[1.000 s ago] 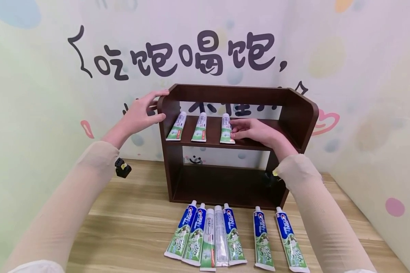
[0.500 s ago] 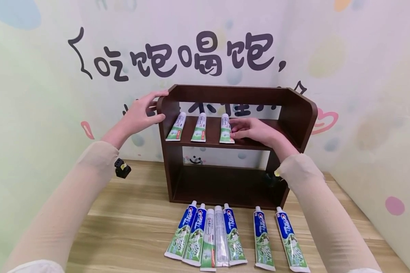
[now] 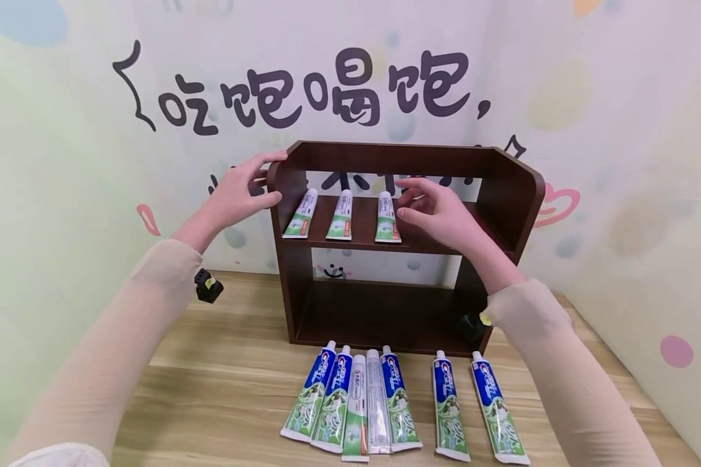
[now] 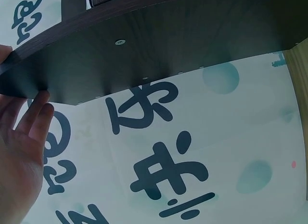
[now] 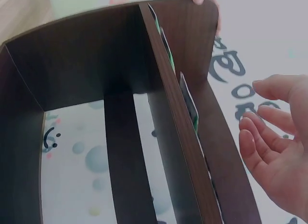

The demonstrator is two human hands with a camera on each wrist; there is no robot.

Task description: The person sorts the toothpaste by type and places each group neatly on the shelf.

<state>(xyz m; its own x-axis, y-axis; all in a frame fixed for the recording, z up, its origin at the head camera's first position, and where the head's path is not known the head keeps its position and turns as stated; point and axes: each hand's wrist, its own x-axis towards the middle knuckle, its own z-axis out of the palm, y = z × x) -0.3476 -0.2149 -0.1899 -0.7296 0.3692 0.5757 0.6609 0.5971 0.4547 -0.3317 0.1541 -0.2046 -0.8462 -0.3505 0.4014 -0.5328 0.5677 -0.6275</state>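
Note:
A dark brown two-tier shelf stands on the table against the wall. My left hand grips the upper edge of its left side panel, thumb at the front and fingers at the back and outer face. On the upper tier lie three white-and-green toothpaste tubes: the left tube, the middle tube and the right tube, caps to the back. Just right of that last tube hovers my right hand, fingers loosely bent, holding nothing; the right wrist view shows the hand apart from the shelf.
On the wooden table before the shelf lie several toothpaste tubes, including blue-and-green ones such as the far right tube, a white-and-green tube and a silvery tube. A lettered wall rises behind.
My right hand has let go of the right-hand tube on the upper tier and lifted slightly up and to the right. The left hand keeps its grip on the shelf.

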